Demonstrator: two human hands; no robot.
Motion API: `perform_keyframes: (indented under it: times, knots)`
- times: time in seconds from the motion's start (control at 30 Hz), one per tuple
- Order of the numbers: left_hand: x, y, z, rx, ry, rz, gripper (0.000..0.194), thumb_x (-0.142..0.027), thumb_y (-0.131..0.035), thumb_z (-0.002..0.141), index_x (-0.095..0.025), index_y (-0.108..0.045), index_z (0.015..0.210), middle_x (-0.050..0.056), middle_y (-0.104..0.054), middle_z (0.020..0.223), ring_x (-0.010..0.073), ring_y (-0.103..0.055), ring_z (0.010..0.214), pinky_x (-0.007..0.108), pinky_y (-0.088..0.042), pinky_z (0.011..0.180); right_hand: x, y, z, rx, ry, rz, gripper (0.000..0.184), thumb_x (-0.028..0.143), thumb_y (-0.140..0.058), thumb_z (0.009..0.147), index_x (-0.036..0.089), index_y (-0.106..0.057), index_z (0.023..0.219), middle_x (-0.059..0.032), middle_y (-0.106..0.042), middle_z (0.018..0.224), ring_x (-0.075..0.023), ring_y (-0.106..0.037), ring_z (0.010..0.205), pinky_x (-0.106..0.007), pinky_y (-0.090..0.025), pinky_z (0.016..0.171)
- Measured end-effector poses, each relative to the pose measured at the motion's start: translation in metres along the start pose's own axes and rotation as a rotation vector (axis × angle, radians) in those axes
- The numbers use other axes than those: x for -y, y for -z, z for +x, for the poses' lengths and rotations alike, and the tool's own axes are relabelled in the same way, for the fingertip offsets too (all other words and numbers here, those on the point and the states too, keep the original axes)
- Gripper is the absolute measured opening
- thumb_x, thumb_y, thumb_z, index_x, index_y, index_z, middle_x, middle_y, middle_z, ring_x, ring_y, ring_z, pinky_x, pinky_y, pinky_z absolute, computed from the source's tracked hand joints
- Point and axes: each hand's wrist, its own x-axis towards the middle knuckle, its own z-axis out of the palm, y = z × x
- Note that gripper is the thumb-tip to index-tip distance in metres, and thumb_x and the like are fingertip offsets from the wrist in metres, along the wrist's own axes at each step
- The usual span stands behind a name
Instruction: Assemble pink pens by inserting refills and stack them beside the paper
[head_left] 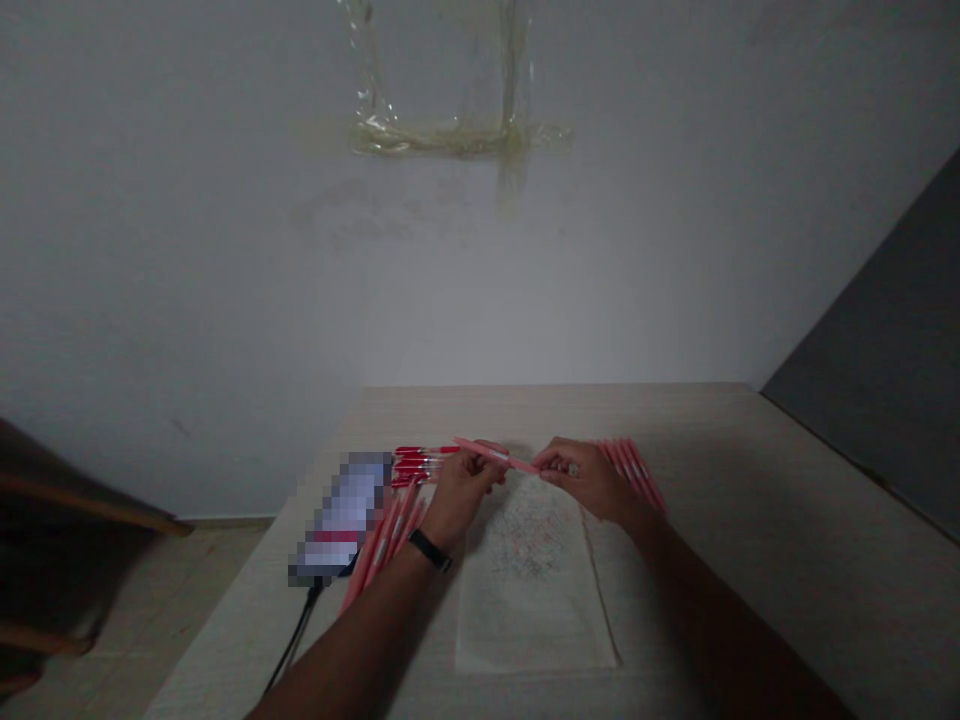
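Left hand (465, 490) & right hand (589, 480) pinch, fingers (486, 462) nearly shut, one long pink plastic pen (495, 455) at 12 o'clock over a flat pale paper sheet (529, 590). If fingers slip, pen could drop, roll into red plastic pens (424, 464) at 10 o'clock.

Pens (634, 472): glossy pink plastic. Tabletop (750, 560): matt pale wood laminate. Sheet (525, 590): matt paper.

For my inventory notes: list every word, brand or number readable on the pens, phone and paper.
Nothing is readable: the pink pen between the left hand and right hand and the red pens show no legible print, the phone is pixelated, the marks on the paper sheet are too faint.
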Motion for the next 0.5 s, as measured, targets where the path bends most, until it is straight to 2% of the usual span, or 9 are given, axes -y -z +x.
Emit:
perform_keyframes:
  times: [0.5]
  knots:
    - [-0.003,-0.0015,-0.0008,-0.001,-0.001,0.006,0.033,-0.041,-0.071,0.076,-0.013,-0.07,0.093,0.001,-0.064,0.069,0.0128,-0.056,0.061,0.023,-0.041,0.056,0.0035,0.0012,0.0001,-0.002,-0.029,-0.006,0.011,0.026,-0.066,0.088,0.019,-0.073,0.094,-0.0034,-0.068,0.086,-0.0168,-0.062,0.08,-0.026,-0.045,0.07]
